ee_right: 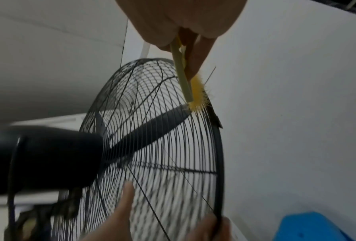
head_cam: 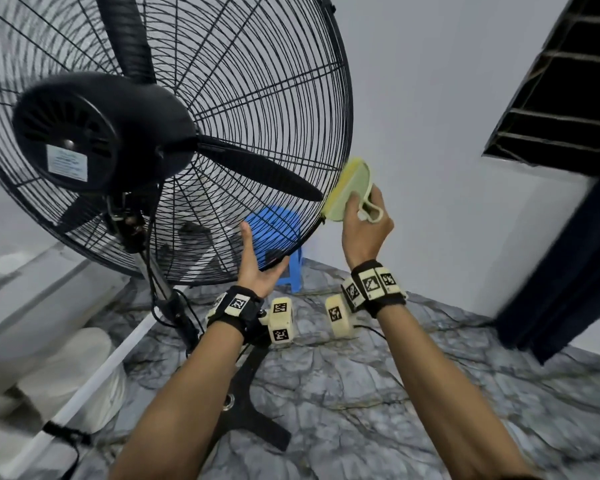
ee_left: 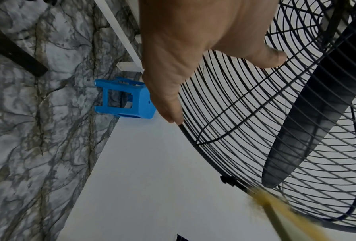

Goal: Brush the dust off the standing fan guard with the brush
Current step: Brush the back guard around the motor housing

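Observation:
A big black standing fan shows its wire guard from the rear, with the motor housing at left. My right hand grips the handle of a pale green brush. Its yellow bristles press on the guard's right rim, near a blade tip. My left hand holds the guard's lower right rim, with the thumb lying on the rear wires and the fingers curled round the edge. In the left wrist view the blurred bristles meet the rim further along.
A blue plastic stool stands behind the fan by the white wall. The fan's pole and black cross base rest on grey marble floor. White rounded objects lie at left. A dark barred window and dark frame are at right.

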{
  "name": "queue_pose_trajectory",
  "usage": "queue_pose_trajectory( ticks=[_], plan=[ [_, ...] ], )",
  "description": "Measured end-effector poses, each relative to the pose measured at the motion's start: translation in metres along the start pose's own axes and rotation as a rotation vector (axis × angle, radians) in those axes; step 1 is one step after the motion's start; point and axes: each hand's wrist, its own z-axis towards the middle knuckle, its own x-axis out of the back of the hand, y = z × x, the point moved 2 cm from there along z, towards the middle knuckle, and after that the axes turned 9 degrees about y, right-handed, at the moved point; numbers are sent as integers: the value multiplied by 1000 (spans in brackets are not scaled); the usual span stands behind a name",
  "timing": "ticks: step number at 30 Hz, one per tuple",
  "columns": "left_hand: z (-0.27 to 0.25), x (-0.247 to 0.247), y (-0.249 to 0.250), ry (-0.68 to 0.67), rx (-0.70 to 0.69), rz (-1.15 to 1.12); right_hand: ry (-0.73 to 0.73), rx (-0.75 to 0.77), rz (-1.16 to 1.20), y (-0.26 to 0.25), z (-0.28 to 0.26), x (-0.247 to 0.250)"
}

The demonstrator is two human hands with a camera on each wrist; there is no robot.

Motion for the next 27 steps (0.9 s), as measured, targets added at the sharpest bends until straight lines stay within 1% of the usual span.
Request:
queue_pose_trajectory(
  ticks=[1,2,4,5,6,8,10,12,14,17,18,19,20,22,23,25,27],
  plan=[
    [0,-1,0,2,-28,26,-48,10,-32,6,-10,0],
    [0,0,1,7,-41,29,-133,-4,-47,14,-26,3],
    [2,0,2,23,-23,-1,-321,-14,-97,28,-56,12],
    [4,-1,3,29,-8,-7,-381,4,-139,32,-64,16],
    [5,-1,3,30,17,-53,-397,5,-166,31,-62,16],
    [7,1,4,32,36,-100,-307,-13,-154,21,-40,12],
    [6,2,3,29,38,-74,-153,4,-104,3,-12,7],
    [5,3,2,30,33,-69,-73,12,-63,-5,-1,2],
    [6,2,1,4,29,-70,-97,-17,-88,0,-21,3],
    [11,5,1,30,26,-85,-273,-77,-127,21,-59,19],
    [13,5,1,24,24,-83,-288,-100,-91,24,-60,23],
    [15,6,2,29,32,-84,-253,-108,-60,23,-54,27],
    [15,7,3,30,41,-99,-182,-80,-33,18,-43,30],
    [17,7,3,35,44,-92,-50,44,28,-3,-14,31],
    [17,8,3,41,43,-79,-36,136,45,-14,-2,28],
    [11,9,2,47,33,-32,-105,310,19,-26,9,17],
    [5,8,0,42,31,-6,-186,388,-28,-23,7,11]
  ],
)
